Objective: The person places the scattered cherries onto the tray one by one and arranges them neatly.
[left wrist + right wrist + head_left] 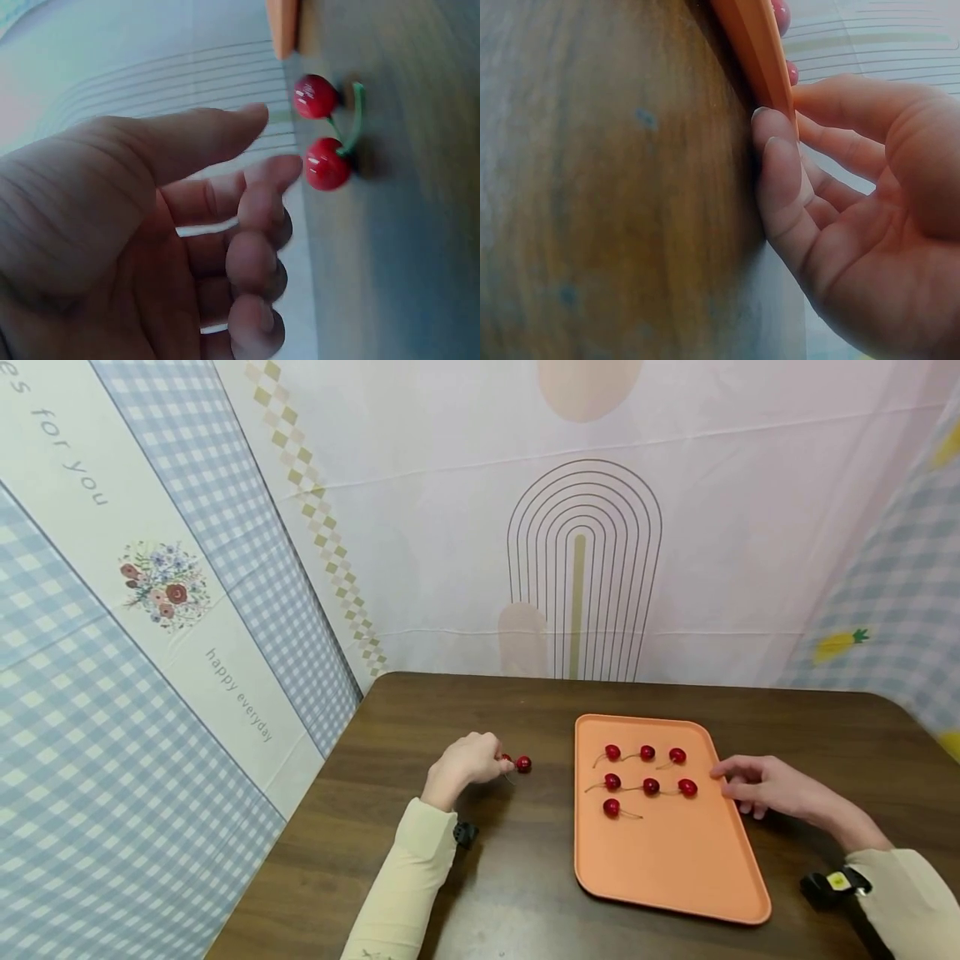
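Observation:
Two glossy red cherries lie close together on the table, the nearer cherry [327, 163] and a second cherry [315, 96], with green stems. My left hand [471, 760] is right beside them, partly covering one in the head view. In the left wrist view its thumb and index finger stand apart, the other fingers loosely bent, and nothing is between them. My right hand [772, 789] is at the right edge of an orange tray [675, 877]. Its thumb lies on the rim and its bent fingers meet the outer side, pinching the tray wall. Several stemmed cherries [650, 787] lie in rows on the tray.
The dark wood table [517, 877] stands against a patterned cloth backdrop [442, 527]. A blue checked cloth [90, 710] hangs along the left side. The tray's bare lower half faces the near side of the table.

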### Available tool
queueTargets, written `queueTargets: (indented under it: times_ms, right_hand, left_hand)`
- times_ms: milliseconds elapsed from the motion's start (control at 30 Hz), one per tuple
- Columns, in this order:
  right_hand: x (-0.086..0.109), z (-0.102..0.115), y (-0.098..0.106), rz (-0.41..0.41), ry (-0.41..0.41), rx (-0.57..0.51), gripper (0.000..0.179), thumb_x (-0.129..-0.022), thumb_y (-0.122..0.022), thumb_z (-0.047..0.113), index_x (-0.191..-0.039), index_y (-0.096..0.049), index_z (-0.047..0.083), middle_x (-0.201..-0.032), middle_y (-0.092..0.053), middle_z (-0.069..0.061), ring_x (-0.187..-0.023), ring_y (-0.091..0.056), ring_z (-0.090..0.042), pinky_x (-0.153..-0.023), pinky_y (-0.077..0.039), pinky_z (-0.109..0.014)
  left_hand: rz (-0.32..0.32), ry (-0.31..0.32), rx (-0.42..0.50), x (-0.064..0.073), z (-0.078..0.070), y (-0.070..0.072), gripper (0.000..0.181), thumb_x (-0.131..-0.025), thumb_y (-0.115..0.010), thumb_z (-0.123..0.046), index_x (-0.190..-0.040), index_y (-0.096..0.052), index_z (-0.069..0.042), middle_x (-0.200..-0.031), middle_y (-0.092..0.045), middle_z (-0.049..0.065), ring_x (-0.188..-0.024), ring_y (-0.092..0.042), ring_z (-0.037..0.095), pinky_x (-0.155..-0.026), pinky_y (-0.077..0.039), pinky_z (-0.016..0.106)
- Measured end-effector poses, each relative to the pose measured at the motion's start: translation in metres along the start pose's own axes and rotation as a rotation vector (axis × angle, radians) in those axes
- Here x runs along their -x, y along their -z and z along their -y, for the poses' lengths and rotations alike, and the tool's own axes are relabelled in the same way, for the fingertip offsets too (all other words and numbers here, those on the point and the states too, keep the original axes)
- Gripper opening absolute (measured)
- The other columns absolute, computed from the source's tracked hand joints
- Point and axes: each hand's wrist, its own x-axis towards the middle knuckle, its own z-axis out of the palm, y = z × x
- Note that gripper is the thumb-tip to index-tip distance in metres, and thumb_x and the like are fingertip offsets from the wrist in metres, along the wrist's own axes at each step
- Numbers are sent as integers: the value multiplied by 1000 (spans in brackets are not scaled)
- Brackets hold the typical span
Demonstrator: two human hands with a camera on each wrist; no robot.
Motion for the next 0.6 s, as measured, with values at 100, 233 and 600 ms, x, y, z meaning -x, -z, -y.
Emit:
queueTargets:
  times_ms: [100, 233, 600]
  right_hand:
    - [0, -1, 0, 2, 9, 0, 39, -100, -56, 19, -128, -51, -7, -81, -60, -5, -67, -58, -15, -58, -53, -32]
    - [0, -2, 0, 1, 14, 3, 38, -100, -56, 20, -127, -52, -6, -80, -61, -4, -67, -59, -15, -58, -54, -33]
    - [-1, -4, 2, 12, 8, -1, 41, -100, -56, 21, -130, -51, -7, -82, -60, -5, -68, -59, -16, -58, -53, -33]
  left_hand:
    - [5, 76, -18, -3, 5, -5, 50, -91, -66, -43, -59, -38, -17, -57, -31, -4, -55, -34, 13, -54, -32, 31]
    - [15, 125, -26, -9, 11, -14, 53, -88, -67, -50, -58, -39, -17, -58, -32, -3, -57, -37, 15, -55, -34, 32]
    - [28, 130, -22, -16, 15, -21, 49, -91, -66, -40, -59, -38, -16, -58, -29, -2, -56, -34, 16, -54, -33, 33]
